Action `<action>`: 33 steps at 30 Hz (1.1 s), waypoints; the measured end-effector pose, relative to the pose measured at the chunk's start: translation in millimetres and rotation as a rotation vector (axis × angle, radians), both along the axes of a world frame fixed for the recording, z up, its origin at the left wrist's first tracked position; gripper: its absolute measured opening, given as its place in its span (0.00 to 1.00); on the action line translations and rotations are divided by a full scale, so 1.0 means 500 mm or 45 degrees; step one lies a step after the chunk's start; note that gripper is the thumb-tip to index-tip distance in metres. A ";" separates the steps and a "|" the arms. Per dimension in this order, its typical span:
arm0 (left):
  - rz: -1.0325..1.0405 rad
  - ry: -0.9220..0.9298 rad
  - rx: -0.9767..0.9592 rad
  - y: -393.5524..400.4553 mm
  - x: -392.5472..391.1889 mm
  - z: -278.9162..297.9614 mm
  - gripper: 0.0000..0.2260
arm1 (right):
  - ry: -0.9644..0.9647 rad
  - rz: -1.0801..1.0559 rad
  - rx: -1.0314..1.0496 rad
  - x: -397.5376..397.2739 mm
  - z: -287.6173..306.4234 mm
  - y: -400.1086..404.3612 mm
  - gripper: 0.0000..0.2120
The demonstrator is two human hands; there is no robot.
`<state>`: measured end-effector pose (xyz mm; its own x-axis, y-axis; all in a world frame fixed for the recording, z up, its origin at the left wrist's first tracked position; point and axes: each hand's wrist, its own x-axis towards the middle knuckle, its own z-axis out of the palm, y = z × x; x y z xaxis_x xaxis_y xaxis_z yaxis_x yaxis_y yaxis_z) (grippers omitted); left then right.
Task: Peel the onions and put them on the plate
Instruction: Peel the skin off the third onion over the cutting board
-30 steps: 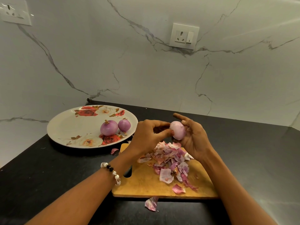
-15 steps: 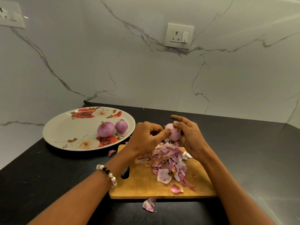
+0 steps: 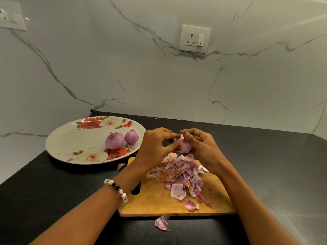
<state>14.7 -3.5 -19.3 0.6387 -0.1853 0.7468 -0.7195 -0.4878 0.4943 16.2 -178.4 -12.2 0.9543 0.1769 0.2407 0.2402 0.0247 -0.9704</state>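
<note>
onion (image 3: 184, 147) held above cutting board (image 3: 155, 200) far edge, over peel pile (image 3: 180, 174) | left hand (image 3: 155, 147) fingers cradle it | right hand (image 3: 203, 147) fingers pinch skin flap on top | plate (image 3: 70, 138) lies left, nearer left hand

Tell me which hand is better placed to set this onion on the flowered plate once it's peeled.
Probably the left hand. It grips the small purple onion from the side nearer the white rose-patterned plate, which lies to the left. The right hand would have to cross over.
</note>
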 end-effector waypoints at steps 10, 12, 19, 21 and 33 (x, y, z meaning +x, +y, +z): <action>0.020 -0.054 0.041 0.024 0.002 0.009 0.08 | -0.147 0.191 -0.355 0.001 -0.001 -0.014 0.27; 0.002 -0.090 0.097 0.024 0.002 0.009 0.09 | -0.191 0.190 -0.405 0.004 -0.001 -0.014 0.26; -0.061 -0.182 0.295 0.027 0.002 0.014 0.09 | -0.305 0.152 -0.560 0.009 -0.006 -0.014 0.27; -0.063 -0.213 0.348 0.028 0.003 0.013 0.09 | -0.320 0.139 -0.570 0.011 -0.008 -0.015 0.27; 0.182 -0.439 0.517 0.012 0.005 -0.007 0.10 | -0.386 0.079 -0.545 0.009 -0.013 -0.011 0.27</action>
<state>17.0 2.5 -22.9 0.4094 -0.4316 0.8038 -0.7192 -0.6948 -0.0068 20.7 -183.8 -18.7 0.8375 0.3740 0.3984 0.5226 -0.3352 -0.7839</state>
